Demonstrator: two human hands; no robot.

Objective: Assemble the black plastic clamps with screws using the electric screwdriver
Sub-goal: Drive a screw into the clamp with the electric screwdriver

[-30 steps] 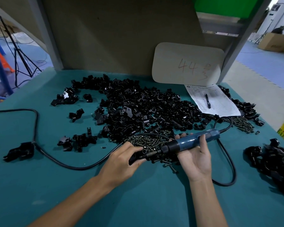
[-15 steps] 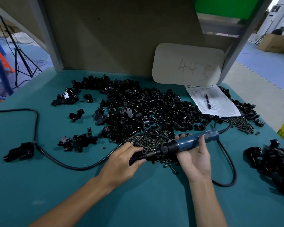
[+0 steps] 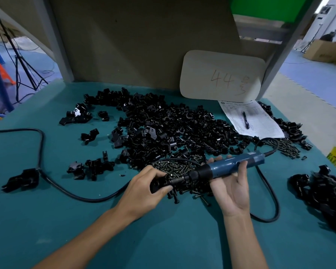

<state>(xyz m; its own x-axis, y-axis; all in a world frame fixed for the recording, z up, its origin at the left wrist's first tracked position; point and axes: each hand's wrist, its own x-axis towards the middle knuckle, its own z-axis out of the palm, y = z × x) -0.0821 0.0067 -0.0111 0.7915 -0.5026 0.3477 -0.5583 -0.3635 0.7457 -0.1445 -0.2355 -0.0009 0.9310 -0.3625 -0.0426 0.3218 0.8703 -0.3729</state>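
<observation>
My left hand (image 3: 144, 189) grips a black plastic clamp (image 3: 159, 184) just above the table, over a heap of dark screws (image 3: 175, 168). My right hand (image 3: 231, 189) holds the blue electric screwdriver (image 3: 229, 167) from below, fingers curled round its body. The tool lies nearly level, its black tip meeting the clamp. A big pile of loose black clamps (image 3: 173, 129) spreads across the middle of the green table (image 3: 47, 220).
The screwdriver's black cable (image 3: 268, 206) loops at my right; another cable (image 3: 41, 152) curves at the left. More clamps (image 3: 326, 195) lie at the right edge. A paper sheet with a pen (image 3: 250, 119), a "44" card (image 3: 221, 76) and more screws (image 3: 287, 148) sit behind.
</observation>
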